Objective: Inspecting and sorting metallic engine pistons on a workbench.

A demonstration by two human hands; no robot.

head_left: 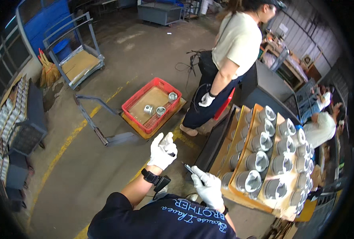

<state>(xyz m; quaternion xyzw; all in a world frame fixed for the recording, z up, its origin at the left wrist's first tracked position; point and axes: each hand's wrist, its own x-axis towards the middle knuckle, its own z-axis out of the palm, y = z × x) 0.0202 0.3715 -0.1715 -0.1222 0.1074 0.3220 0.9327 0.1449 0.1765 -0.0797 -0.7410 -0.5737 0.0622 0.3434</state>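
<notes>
We see passable air between the left hand (163,153) and red basket (139,94). Right of the right hand (209,189), metal cylinders (252,161) in rows bar us; a co-worker (236,46) blocks passage beyond the basket.

A dull grey-brown floor (145,59) runs through the workshop, scuffed in places and crossed by a worn yellow line (68,142). At left, a barred window (5,67) sits beside a blue panel (41,20), with a metal-framed trolley (79,65) near it. A low grey cabinet (159,14) stands at the far end. A ridged, pale wall (304,30) rises at upper right, and the light is dim and uneven.
</notes>
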